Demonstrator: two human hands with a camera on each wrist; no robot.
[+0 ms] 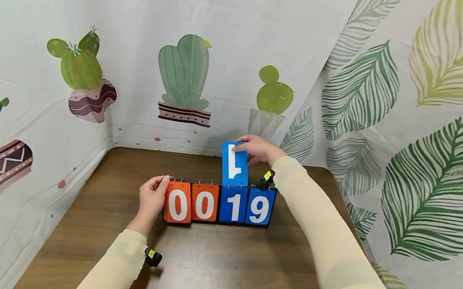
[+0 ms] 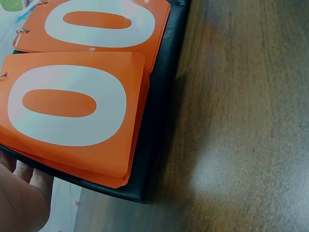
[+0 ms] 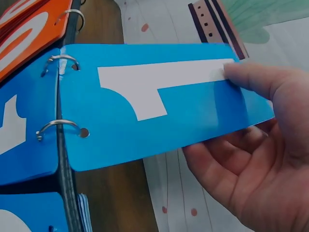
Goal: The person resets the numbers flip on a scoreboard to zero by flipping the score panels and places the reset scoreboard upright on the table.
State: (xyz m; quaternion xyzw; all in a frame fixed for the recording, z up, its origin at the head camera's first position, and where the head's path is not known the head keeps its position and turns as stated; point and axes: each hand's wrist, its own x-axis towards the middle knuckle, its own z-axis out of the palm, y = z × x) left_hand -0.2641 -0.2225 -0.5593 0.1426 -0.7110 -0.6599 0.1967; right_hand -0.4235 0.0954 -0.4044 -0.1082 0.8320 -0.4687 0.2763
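A flip scoreboard point(image 1: 216, 222) with a black frame stands on the table, showing two orange 0 cards point(image 2: 111, 159) at left, then a blue 1 card point(image 1: 226, 210) and a blue 9 card point(image 1: 264, 217). My left hand point(image 1: 152, 197) grips the frame's upper left corner, its fingers behind the board in the left wrist view. Above the third column, a blue flip card point(image 3: 193, 106) with an upside-down white 1 is raised on its two rings point(image 3: 65, 125). My right hand point(image 1: 257, 149) pinches that card's free end, thumb on the printed face and fingers behind.
The brown wooden table point(image 1: 214, 261) extends in front of and around the scoreboard. Behind it hangs a white cloth point(image 1: 135, 19) printed with cacti, and a leaf-patterned cloth point(image 1: 375, 183) covers the right side. Each wrist carries a small black camera point(image 1: 153, 257).
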